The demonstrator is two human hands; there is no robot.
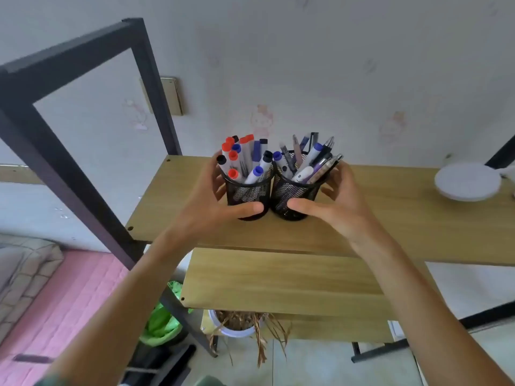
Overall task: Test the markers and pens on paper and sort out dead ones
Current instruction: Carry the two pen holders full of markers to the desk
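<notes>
Two black mesh cups, centre of frame, touching side by side on the upper wooden shelf. Left cup: about ten capped markers, red, blue and black caps. Right cup: roughly ten pens, exact count unclear. Left hand curled round left cup, thumb across its front; right hand likewise round right cup. White dish at right edge. One potted dry plant lower centre.

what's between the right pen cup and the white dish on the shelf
In the head view, only the right hand gripping the right cup lies there; past it the wooden shelf is bare up to the white dish.
</notes>
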